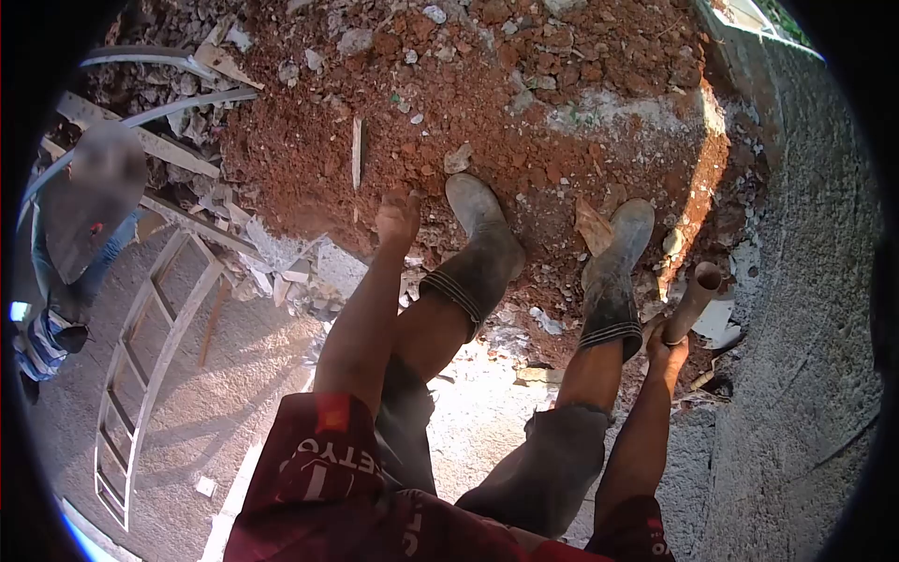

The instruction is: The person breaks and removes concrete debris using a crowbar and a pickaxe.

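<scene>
Head view, looking straight down the body.

Right hand [667, 348], right of centre: fingers wrapped around the lower end of a pipe [694, 298]; grip pressed together on it. The pipe is pale, tube-shaped, tilted, its open end toward upper right, just beside the right boot [613, 276]. Its lower end is hidden in the hand.

Left hand [399, 217], centre of frame: arm stretched out over the soil, hand holding nothing visible. Fingers look loosely curled; cannot tell for certain whether the grip is spread or pressed together at this angle.

Both boots, the left boot [482, 253] and the right one, are grey rubber, dusty, and stand on a mound of red soil [524, 103] mixed with stones and rubble, which fills the upper centre. A thin stick [356, 152] lies in the soil above the left hand.

Right side of frame: rough grey wall [805, 309], running from top to bottom.

Lower left: a ladder [145, 365] lies against grey ground, with broken boards and debris just above it. Far left: another person [70, 244], partly seen, stands near the ladder, well apart from the hands.
</scene>
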Demonstrator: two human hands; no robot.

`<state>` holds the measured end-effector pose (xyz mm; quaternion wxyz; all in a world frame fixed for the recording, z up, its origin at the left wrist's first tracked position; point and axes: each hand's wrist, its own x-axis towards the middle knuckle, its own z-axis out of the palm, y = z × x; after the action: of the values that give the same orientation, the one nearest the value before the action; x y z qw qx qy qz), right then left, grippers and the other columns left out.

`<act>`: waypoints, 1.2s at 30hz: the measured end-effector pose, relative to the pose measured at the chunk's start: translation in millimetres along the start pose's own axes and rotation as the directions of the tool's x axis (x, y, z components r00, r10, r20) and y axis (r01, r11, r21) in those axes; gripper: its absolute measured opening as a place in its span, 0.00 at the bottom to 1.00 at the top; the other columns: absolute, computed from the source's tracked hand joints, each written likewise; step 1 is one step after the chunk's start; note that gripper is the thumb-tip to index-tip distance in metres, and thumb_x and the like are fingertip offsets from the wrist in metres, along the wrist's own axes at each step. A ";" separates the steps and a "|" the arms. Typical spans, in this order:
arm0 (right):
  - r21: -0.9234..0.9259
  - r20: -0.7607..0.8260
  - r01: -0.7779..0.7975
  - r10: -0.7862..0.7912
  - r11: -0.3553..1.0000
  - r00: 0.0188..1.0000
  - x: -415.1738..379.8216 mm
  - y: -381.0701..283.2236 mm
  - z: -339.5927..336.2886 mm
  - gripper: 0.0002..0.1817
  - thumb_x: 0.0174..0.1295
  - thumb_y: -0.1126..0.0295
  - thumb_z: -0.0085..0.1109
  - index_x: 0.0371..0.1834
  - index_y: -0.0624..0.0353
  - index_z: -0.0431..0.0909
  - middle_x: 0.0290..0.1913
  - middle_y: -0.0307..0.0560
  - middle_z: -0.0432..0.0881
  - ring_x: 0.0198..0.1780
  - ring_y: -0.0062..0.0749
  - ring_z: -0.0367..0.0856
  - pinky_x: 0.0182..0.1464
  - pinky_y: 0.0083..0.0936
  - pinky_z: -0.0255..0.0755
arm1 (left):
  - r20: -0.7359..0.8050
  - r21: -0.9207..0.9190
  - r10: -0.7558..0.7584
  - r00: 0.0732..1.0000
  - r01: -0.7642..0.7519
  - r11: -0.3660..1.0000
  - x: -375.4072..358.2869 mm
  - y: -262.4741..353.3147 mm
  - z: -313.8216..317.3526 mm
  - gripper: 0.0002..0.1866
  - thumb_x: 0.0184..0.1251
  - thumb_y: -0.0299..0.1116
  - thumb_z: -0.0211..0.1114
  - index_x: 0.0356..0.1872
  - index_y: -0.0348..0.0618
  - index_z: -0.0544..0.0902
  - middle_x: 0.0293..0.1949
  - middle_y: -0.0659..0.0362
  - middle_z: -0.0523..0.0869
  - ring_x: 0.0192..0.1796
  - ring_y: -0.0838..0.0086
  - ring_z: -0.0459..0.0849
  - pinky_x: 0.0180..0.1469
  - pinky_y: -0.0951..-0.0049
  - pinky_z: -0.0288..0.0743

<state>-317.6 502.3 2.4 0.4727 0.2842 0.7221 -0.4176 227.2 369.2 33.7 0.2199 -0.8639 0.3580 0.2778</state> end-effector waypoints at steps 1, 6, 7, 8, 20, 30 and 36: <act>0.412 -0.089 -0.177 0.233 0.894 0.968 2.1 -7.0 16.7 0.05 0.61 0.72 0.51 0.35 0.63 0.74 0.34 0.47 0.78 0.37 0.36 0.79 0.40 0.30 0.79 | 0.013 -0.003 -0.006 1.000 0.006 1.000 -1.2 -14.9 -3.1 0.26 0.65 0.49 0.59 0.53 0.35 0.76 0.49 0.39 0.80 0.50 0.49 0.81 0.51 0.57 0.75; -0.349 0.071 0.190 -0.176 0.918 0.982 15.5 12.6 -92.9 0.09 0.52 0.66 0.59 0.32 0.60 0.76 0.32 0.49 0.83 0.35 0.38 0.82 0.41 0.31 0.77 | -0.208 -0.355 0.461 0.863 -0.506 0.786 -86.7 58.0 -82.3 0.16 0.68 0.35 0.61 0.51 0.36 0.76 0.45 0.43 0.81 0.46 0.51 0.82 0.48 0.58 0.75; -0.242 0.086 -0.038 0.061 0.970 0.994 5.0 -3.0 -112.1 0.08 0.52 0.65 0.60 0.29 0.58 0.77 0.30 0.49 0.83 0.34 0.39 0.82 0.40 0.32 0.77 | -0.151 -0.469 0.532 0.833 -0.534 0.703 -117.0 83.4 -102.2 0.18 0.68 0.37 0.60 0.51 0.34 0.76 0.47 0.43 0.81 0.51 0.53 0.80 0.54 0.60 0.73; -0.150 0.096 -0.278 0.294 0.949 0.951 -6.7 -18.7 -130.2 0.08 0.51 0.64 0.61 0.27 0.56 0.77 0.28 0.48 0.83 0.33 0.39 0.83 0.38 0.34 0.76 | -0.096 -0.561 0.617 0.781 -0.554 0.615 -147.8 105.5 -121.5 0.20 0.67 0.38 0.61 0.54 0.34 0.75 0.51 0.43 0.79 0.53 0.53 0.79 0.56 0.60 0.72; -0.328 -0.184 -0.083 0.022 0.941 0.983 -237.3 -26.5 87.6 0.06 0.55 0.67 0.53 0.26 0.55 0.69 0.21 0.41 0.70 0.22 0.32 0.73 0.28 0.32 0.71 | 0.440 -0.140 0.657 0.612 -0.676 0.723 -357.6 127.6 -152.6 0.34 0.56 0.46 0.66 0.60 0.35 0.70 0.45 0.50 0.77 0.46 0.56 0.80 0.46 0.54 0.74; -0.372 0.518 0.322 -0.093 0.871 0.850 -233.2 -0.3 280.3 0.22 0.48 0.80 0.59 0.48 0.60 0.67 0.26 0.43 0.75 0.27 0.32 0.77 0.30 0.29 0.75 | 0.233 -0.587 0.485 0.843 -0.275 0.762 -268.8 88.4 -66.1 0.27 0.53 0.42 0.69 0.51 0.40 0.73 0.29 0.44 0.83 0.29 0.48 0.83 0.32 0.53 0.77; -0.418 0.714 0.544 -0.107 0.727 0.692 -187.0 38.1 432.2 0.19 0.55 0.69 0.66 0.43 0.59 0.66 0.25 0.46 0.78 0.22 0.32 0.78 0.24 0.30 0.74 | -0.030 -0.739 0.412 0.911 -0.298 0.605 -114.8 116.1 4.3 0.24 0.50 0.35 0.69 0.49 0.39 0.76 0.28 0.44 0.84 0.31 0.50 0.85 0.32 0.57 0.79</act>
<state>-21.2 141.2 73.3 0.6680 -0.1849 0.6468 -0.3182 72.1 353.5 82.6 -0.1768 -0.7678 0.3651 0.4960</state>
